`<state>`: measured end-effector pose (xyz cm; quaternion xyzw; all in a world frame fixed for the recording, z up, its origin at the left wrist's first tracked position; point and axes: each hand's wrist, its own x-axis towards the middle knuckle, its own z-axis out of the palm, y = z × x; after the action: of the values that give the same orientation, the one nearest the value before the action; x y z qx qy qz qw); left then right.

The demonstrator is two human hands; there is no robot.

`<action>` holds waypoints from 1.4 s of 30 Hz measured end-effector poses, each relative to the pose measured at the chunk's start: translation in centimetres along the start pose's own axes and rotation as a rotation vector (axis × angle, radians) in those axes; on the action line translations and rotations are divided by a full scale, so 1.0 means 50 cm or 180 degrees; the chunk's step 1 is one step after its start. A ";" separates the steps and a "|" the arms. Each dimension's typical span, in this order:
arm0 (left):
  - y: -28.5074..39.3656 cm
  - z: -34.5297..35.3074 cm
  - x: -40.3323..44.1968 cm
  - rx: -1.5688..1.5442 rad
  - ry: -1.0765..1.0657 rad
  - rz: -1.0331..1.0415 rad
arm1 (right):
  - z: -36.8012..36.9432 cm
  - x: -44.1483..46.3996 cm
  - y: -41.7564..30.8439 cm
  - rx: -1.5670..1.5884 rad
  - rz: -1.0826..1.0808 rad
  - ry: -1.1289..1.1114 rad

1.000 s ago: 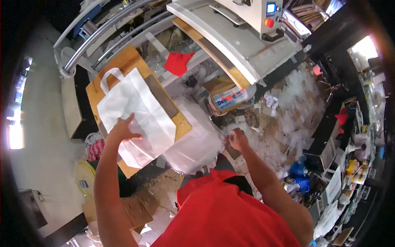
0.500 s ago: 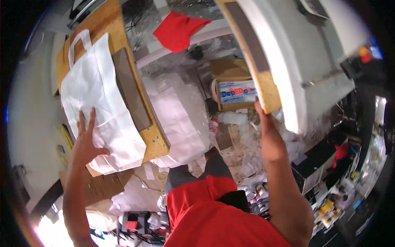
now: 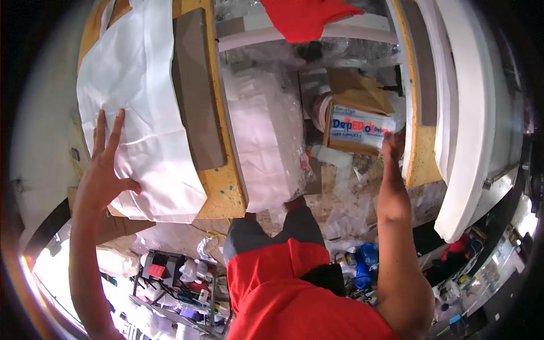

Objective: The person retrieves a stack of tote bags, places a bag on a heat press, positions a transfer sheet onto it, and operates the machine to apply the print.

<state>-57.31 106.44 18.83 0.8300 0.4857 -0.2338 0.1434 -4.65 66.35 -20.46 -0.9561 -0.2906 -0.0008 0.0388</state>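
My left hand [image 3: 105, 164] lies with spread fingers on a white tote bag [image 3: 139, 113]. The bag is laid over a wooden board [image 3: 224, 195], partly covering a grey-brown panel [image 3: 198, 90]. My right hand [image 3: 392, 146] reaches low between the boards, at the right end of a flat pack printed "DepED" [image 3: 354, 126]. That pack sits in an open cardboard box [image 3: 354, 90]. The right fingertips are at the pack's edge; most of the fingers are too small and hidden to show their grip.
White bags [image 3: 258, 147] in clear plastic hang or stand beside the left board. A second wooden board [image 3: 425, 158] with white material [image 3: 470, 187] stands at right. Red cloth [image 3: 309, 17] lies on a crossbar ahead. Scraps litter the floor, and a cluttered rack [image 3: 175, 283] is at lower left.
The view has shifted, so the left board and bag sit higher. My right hand shows more fully at the printed pack, while my left hand stays spread on the bag.
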 end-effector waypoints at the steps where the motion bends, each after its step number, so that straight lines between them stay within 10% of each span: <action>1: -0.001 0.002 0.000 0.0043 0.0031 -0.0019 | 0.010 0.002 0.007 -0.0003 -0.0007 -0.0029; 4: 0.001 0.004 -0.003 0.0076 0.0053 -0.0079 | 0.032 0.045 0.046 -0.0547 0.0534 -0.0899; 12: -0.005 0.002 -0.003 0.0033 0.0166 0.0126 | 0.014 0.002 0.092 -0.0282 -0.0161 -0.0307; 17: -0.022 -0.014 -0.022 -0.0145 0.0136 0.0278 | -0.018 -0.078 0.094 -0.0657 -0.1865 0.0742; 19: -0.033 -0.023 -0.027 0.0075 0.0009 0.0270 | -0.292 -0.146 -0.147 0.0205 0.0160 -0.1016; 21: -0.042 -0.025 -0.030 0.0262 -0.0031 0.0245 | -0.396 -0.222 -0.225 0.0790 -0.1157 0.0245; 30: -0.081 -0.022 -0.058 0.0533 0.0310 0.0380 | -0.911 -0.411 -0.586 0.3554 -0.2056 -0.0001; 34: -0.117 -0.008 -0.084 0.0202 0.0508 0.0484 | -1.064 -0.422 -0.776 0.5717 -0.1076 -0.0754; 42: -0.154 0.006 -0.106 -0.0139 0.0713 0.0669 | -1.329 -0.473 -1.096 0.6002 -0.3320 -0.1850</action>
<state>-66.33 106.15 21.29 0.8938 0.4142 -0.1129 0.1299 -53.37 93.64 49.27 -0.2688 -0.5387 0.4276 0.6743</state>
